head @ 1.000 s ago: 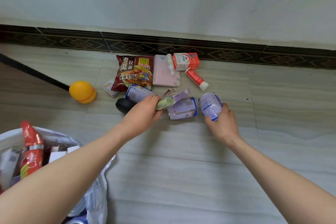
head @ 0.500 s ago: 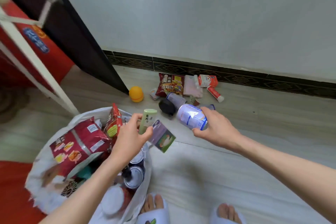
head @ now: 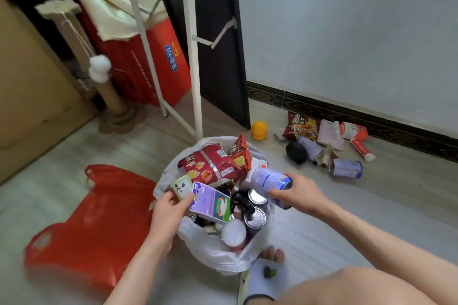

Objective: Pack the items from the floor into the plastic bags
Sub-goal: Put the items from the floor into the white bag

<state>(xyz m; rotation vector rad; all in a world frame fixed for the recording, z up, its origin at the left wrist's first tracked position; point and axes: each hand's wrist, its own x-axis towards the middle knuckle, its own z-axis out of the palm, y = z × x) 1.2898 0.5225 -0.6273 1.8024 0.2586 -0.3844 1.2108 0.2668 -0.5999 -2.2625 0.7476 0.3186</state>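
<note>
Both your hands have come back from the pile by the wall and now hang over the open white bag (head: 213,255), so what you lifted a second ago is about to go in; I'd judge this trip nearly finished, with only the release left. Your left hand (head: 168,213) has its fingers closed around two things at once: a small green packet (head: 182,187) with a panda on it, and a flat purple card pack (head: 210,202) pinched under the thumb and jutting out over the bag's mouth. Your right hand (head: 302,195) is wrapped round a pale blue can (head: 269,178) lying on its side, held just above the bag's far rim. The white bag is already well filled: a big red snack pack (head: 210,166) and a smaller red packet (head: 240,150) lean at the back, several upright cans (head: 255,215) show their silver tops, and a white lid (head: 233,233) sits near the front. There looks to be little room, so the can may have to rest on top. The red bag (head: 94,225) lies flat and slack on the floor to the left; I cannot tell whether anything is inside. On the floor by the wall there remain an orange ball (head: 259,130), a noodle packet (head: 301,127), a pink notebook (head: 328,135), a red and white carton (head: 353,130), a tube (head: 361,150), a dark round thing (head: 296,152) and two more cans (head: 345,168).
</note>
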